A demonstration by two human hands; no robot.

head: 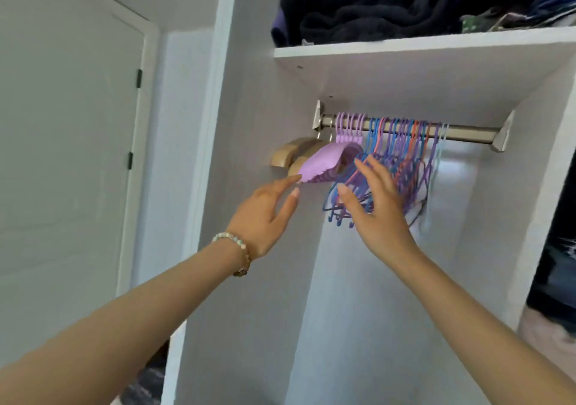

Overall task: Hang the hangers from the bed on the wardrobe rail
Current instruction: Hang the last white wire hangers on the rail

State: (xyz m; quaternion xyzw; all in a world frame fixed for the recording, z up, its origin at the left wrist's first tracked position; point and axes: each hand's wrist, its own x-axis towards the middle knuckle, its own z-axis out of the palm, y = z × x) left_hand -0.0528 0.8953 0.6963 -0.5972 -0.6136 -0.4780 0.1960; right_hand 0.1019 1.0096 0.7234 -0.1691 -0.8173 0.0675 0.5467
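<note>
Up inside the open white wardrobe, a metal rail runs between two white brackets under a shelf. Rail contents, left to right: two wooden hangers by the left bracket, a bunch of lilac hangers with hooks packed tight, then a dense cluster of thin blue, purple and orange hangers, and one pale one at the far right end. All hooks sit over the rail; rest of the rail toward the right bracket is bare. Shelf above holds piled dark folded clothes. Left hand, beaded bracelet on the wrist, fingers spread, fingertips touching the lower edge of the lilac bunch, not clasping it. Right hand also splayed, palm and fingers against the thin coloured cluster, nothing clenched. Lower wardrobe compartment below the hangers shows only bare walls. White door stands to the left.
</note>
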